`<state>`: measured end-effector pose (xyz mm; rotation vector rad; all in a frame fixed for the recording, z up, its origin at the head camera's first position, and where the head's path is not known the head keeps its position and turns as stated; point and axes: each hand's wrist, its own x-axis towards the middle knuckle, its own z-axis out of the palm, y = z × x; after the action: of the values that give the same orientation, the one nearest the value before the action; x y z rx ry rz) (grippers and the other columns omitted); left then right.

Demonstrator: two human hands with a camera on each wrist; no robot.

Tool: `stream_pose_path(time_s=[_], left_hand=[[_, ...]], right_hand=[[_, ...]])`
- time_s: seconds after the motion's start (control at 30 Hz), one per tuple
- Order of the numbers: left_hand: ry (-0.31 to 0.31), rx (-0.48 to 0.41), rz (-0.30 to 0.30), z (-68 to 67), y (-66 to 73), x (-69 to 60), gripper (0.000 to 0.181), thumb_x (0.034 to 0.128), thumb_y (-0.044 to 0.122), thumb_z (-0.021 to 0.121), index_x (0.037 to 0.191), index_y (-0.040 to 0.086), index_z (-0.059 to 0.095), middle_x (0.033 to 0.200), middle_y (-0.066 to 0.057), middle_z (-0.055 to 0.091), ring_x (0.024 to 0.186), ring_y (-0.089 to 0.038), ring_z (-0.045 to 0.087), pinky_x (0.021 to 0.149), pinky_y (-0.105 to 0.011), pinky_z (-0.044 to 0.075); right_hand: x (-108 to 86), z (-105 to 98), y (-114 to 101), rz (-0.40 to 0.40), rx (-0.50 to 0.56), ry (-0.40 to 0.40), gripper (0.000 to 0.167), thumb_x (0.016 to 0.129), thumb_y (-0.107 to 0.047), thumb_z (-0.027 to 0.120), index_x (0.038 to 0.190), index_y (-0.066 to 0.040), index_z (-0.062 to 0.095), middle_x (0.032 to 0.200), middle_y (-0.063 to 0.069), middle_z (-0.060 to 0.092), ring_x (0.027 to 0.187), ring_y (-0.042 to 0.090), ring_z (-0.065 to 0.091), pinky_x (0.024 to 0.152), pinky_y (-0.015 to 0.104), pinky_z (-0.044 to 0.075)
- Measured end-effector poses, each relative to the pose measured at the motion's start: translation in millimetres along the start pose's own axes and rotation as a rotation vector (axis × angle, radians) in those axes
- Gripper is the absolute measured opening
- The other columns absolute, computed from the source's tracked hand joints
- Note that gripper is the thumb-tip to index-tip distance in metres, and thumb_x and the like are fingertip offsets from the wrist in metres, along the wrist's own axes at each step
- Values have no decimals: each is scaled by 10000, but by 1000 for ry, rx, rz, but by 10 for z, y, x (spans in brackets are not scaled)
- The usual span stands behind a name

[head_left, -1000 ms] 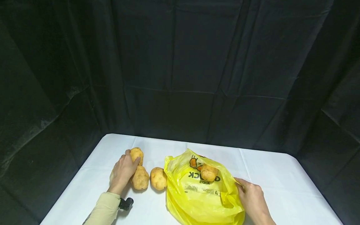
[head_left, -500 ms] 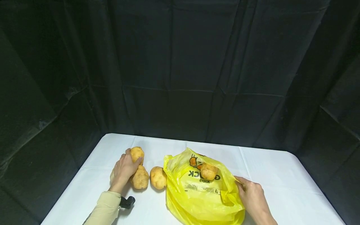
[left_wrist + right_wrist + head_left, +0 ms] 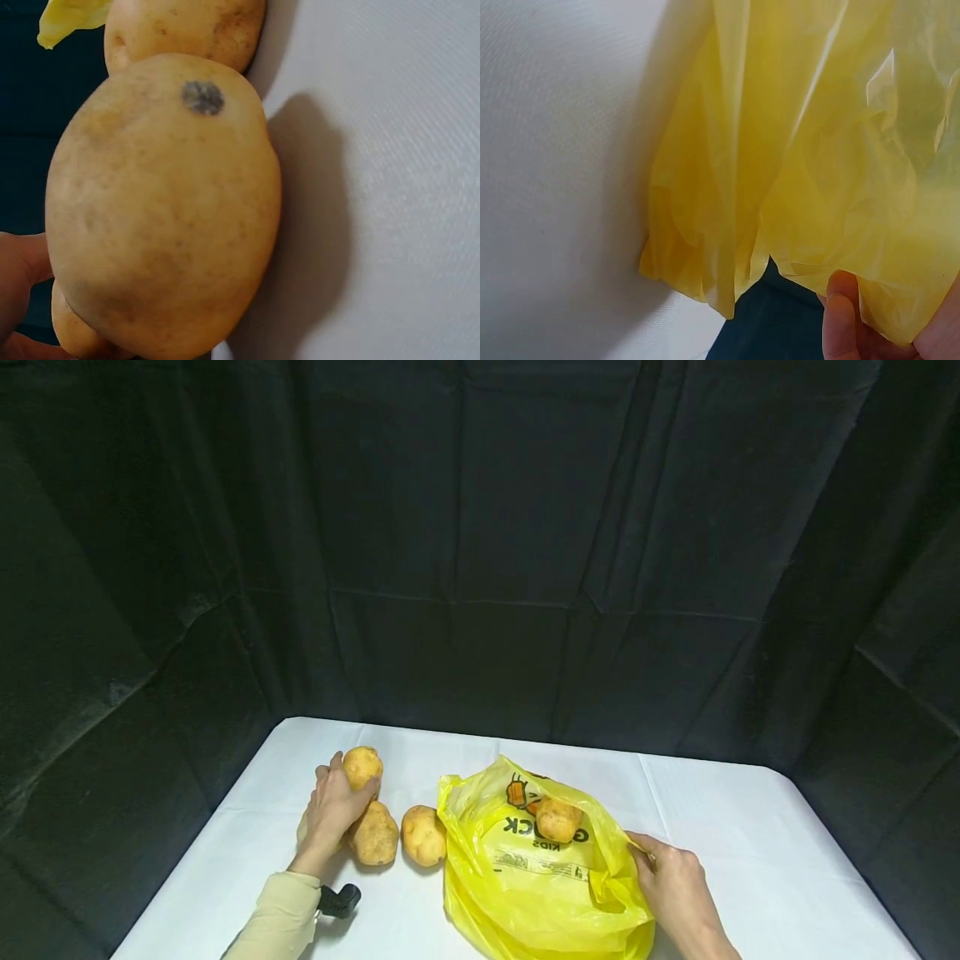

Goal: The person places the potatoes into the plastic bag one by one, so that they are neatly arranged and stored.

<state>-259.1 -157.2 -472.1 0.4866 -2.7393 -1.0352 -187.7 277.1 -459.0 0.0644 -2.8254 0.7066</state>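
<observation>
In the head view my left hand (image 3: 330, 810) grips the farthest potato (image 3: 362, 765), fingers on its left side and thumb at its near right. Just below it lies a second potato (image 3: 374, 835), which fills much of the left wrist view; a third potato (image 3: 423, 837) touches or nearly touches the yellow plastic bag (image 3: 525, 893). My right hand (image 3: 678, 885) pinches the bag's right rim and keeps its mouth spread. Inside the bag rests another potato (image 3: 558, 820). In the right wrist view, fingertips (image 3: 841, 322) hold a fold of yellow plastic.
A white cloth covers the table (image 3: 750, 835). Black curtains (image 3: 480, 543) hang behind and along both sides. At my left wrist a black camera mount (image 3: 340, 901) sticks out, low over the cloth. A pale shape shows partly behind my left hand.
The potato in my left hand has shifted very slightly, away from me and up. My right hand, the bag and the other potatoes stay as they were.
</observation>
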Motion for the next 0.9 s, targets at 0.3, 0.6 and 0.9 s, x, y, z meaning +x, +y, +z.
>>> stream_pose_path(time_s=[0.3, 0.6, 0.9], left_hand=[[29, -101, 16, -24, 35, -15, 805, 819, 301, 723, 1434, -49, 339, 1218, -316, 424, 1108, -494, 506, 915, -580, 422], [38, -166, 19, -12, 51, -2, 777, 820, 255, 746, 1411, 10, 305, 1251, -330, 487, 1176, -506, 473, 943, -593, 400], [57, -276, 80, 0, 84, -12, 765, 834, 220, 777, 1409, 26, 313, 1250, -284, 465, 1178, -455, 460, 969, -567, 374]], right_hand=[[9, -4, 7, -6, 4, -22, 249, 912, -28, 662, 1146, 53, 683, 1087, 240, 677, 893, 278, 671, 725, 441, 541], [20, 0, -7, -5, -6, -20, 250, 910, -30, 664, 1146, 52, 683, 1082, 239, 679, 909, 305, 676, 739, 457, 545], [27, 24, -20, 28, -13, -31, 263, 905, -22, 666, 1158, 53, 676, 1086, 238, 678, 854, 239, 669, 710, 413, 553]])
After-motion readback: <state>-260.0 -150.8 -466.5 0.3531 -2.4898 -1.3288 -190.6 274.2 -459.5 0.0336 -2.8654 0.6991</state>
